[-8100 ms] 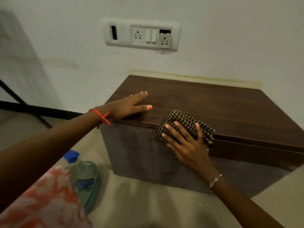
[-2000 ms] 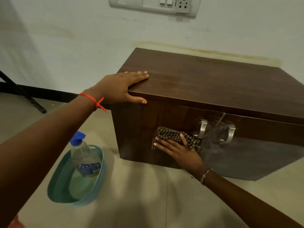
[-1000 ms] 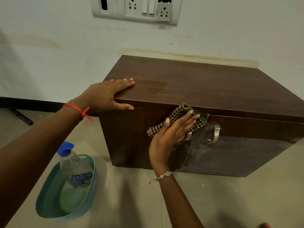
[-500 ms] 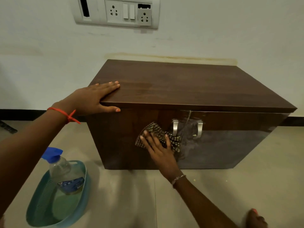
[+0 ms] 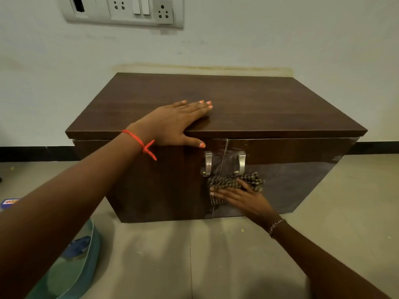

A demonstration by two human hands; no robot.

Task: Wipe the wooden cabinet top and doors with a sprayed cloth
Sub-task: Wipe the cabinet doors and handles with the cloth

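Observation:
A low dark wooden cabinet (image 5: pixel 259 108) stands against the wall, its two doors closed, with two metal handles (image 5: pixel 207 164) at the middle. My left hand (image 5: pixel 174 124) lies flat on the front edge of the top, thumb down over the left door. My right hand (image 5: pixel 244 199) presses a checked cloth (image 5: pixel 233 183) with straight fingers against the doors, just below the handles, across the gap between them. The right door (image 5: pixel 291 175) looks glossy and streaked.
A teal basin (image 5: pixel 71 270) sits on the floor at lower left, mostly hidden by my left arm, with the spray bottle's blue cap (image 5: pixel 78 248) showing in it. A switch and socket panel (image 5: pixel 129 9) is on the wall above. Bare tiled floor lies in front.
My right hand has slid the cloth rightward from the left door to below the handles. My left hand has shifted right along the top's front edge. The view has moved left and closer.

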